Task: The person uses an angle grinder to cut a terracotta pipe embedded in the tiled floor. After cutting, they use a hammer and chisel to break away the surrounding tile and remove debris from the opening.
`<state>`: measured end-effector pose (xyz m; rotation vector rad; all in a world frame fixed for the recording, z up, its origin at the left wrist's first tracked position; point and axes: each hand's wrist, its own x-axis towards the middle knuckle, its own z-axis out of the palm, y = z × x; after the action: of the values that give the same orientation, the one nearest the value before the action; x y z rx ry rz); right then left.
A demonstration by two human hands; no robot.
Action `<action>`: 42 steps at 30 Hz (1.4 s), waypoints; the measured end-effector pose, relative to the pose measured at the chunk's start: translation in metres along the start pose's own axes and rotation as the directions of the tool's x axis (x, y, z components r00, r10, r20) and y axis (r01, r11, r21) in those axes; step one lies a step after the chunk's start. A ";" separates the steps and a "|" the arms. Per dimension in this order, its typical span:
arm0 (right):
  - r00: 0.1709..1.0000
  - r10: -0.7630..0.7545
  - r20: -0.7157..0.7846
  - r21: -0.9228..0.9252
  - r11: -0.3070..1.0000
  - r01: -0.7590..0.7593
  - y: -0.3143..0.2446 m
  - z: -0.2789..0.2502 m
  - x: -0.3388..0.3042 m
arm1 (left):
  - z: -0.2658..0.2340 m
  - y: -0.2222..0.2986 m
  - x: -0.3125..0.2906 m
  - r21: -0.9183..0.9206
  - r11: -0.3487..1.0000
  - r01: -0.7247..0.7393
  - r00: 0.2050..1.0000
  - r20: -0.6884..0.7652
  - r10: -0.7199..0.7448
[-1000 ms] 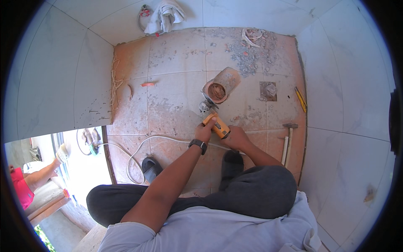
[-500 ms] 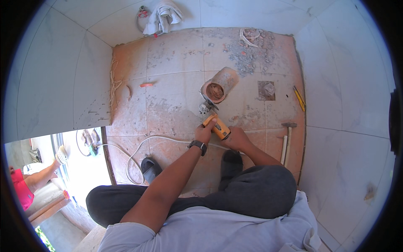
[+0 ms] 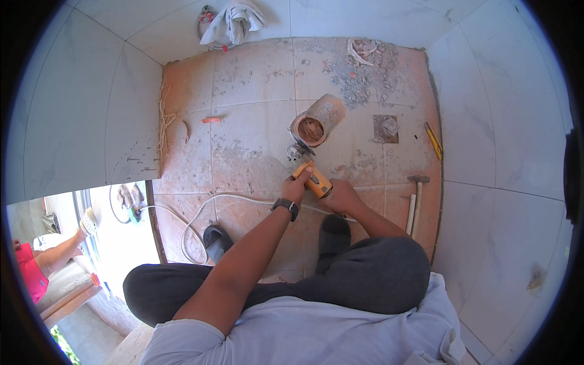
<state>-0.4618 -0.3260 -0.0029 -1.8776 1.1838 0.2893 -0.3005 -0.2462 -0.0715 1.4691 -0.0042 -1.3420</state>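
Note:
Both of my hands are closed on a yellow angle grinder [image 3: 317,182]. My left hand [image 3: 294,187] wraps the front of its body, a dark watch on the wrist. At the rear end, my right hand [image 3: 340,199] grips the grinder near its white cord [image 3: 237,198]. The dark cutting disc [image 3: 302,145] is at the near rim of a dusty pipe [image 3: 327,115] lying tilted on the floor; whether disc and rim touch, I cannot tell. Inside the pipe's open reddish mouth is brown material.
Grey rubble [image 3: 359,79] lies at the back right, near a square floor opening [image 3: 386,129]. A yellow-handled tool [image 3: 434,143] and a hammer [image 3: 418,201] lie along the right wall. A cloth [image 3: 234,24] hangs at the back. Another person's arm [image 3: 61,252] shows at far left.
The view has shifted very slightly. My hands and the grinder keep almost the same place at the pipe's rim, and the other person's arm has barely moved.

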 end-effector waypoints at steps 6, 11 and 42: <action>1.000 -0.006 0.024 -0.025 1.000 0.007 0.006 -0.001 -0.003 | -0.001 -0.004 -0.002 0.045 0.999 -0.005 1.000 0.003 0.005; 1.000 0.014 0.018 -0.028 1.000 -0.014 0.004 -0.001 -0.004 | -0.001 -0.005 -0.003 0.027 1.000 -0.006 1.000 0.017 0.005; 0.999 -0.042 -0.008 -0.006 0.999 0.042 -0.023 -0.007 0.016 | -0.009 0.018 0.015 -0.074 0.995 -0.069 0.997 0.015 0.070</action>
<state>-0.4368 -0.3377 0.0044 -1.9081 1.1490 0.2622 -0.2772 -0.2570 -0.0719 1.3834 -0.0171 -1.2858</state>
